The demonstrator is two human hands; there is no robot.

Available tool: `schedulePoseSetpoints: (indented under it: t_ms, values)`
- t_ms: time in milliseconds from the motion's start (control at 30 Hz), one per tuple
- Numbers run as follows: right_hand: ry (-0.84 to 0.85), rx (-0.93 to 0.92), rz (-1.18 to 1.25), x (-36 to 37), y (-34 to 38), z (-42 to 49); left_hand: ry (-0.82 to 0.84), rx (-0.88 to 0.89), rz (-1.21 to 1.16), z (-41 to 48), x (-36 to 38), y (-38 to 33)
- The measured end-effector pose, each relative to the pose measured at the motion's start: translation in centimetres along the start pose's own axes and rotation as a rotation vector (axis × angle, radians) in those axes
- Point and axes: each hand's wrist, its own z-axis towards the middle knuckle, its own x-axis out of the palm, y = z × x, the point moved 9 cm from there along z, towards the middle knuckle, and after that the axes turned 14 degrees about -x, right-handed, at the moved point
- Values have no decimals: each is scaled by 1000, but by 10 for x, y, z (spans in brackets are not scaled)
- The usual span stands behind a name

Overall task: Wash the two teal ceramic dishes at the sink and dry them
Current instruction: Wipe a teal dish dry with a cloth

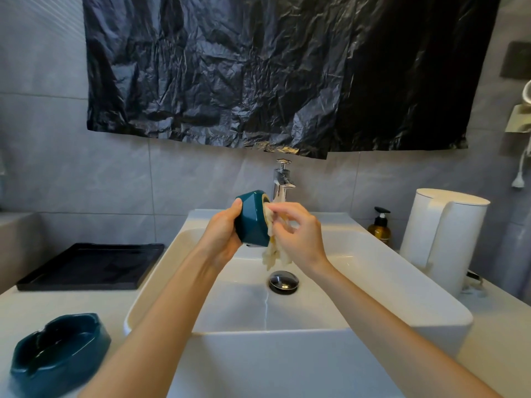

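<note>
My left hand (222, 235) grips a faceted teal ceramic dish (254, 221), tipped on its side above the white sink basin (359, 262), its opening facing right. My right hand (298, 234) presses a pale cream cloth (274, 255) into that opening; the cloth's loose end hangs down under the dish. A second teal dish (59, 356), wide and shallow with a wavy rim, rests on the white counter at the lower left. The chrome tap (283, 182) stands just behind the held dish.
A black tray (92, 267) lies on the counter left of the basin. The chrome drain plug (284, 282) sits mid-basin. To the right stand an amber pump bottle (380, 229) and a tall white container (444, 239). Black plastic sheeting (273, 70) covers the wall above.
</note>
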Motion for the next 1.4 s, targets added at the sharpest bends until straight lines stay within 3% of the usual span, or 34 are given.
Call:
schedulePoseSetpoints:
  t_ms: [100,200,400,633,733,900,1133,1267,1400]
  values:
    - [-59,-75,23,-6,8,4,53,-29,15,-3,8,4]
    - [-99,9,-1,-8,-6,6,102,-38,-1,-6,16,5]
    - [42,153,33,7,-18,0,49,-25,-44,-13,11,0]
    - [71,441,427,-2,-14,-11,-41,37,95,-30,11,-10]
    - [13,475,451,-25,-5,-5,-43,53,180,-40,20,-9]
    - [-51,335,173,-87,28,3,8,25,353,-52,45,-2]
    - [-46,121,-373,-180,62,-21,105,39,334,-78,99,4]
    - [21,151,-674,-227,60,-56,164,28,355,-91,134,20]
    - [102,323,-888,-272,37,-106,221,16,376,-104,166,41]
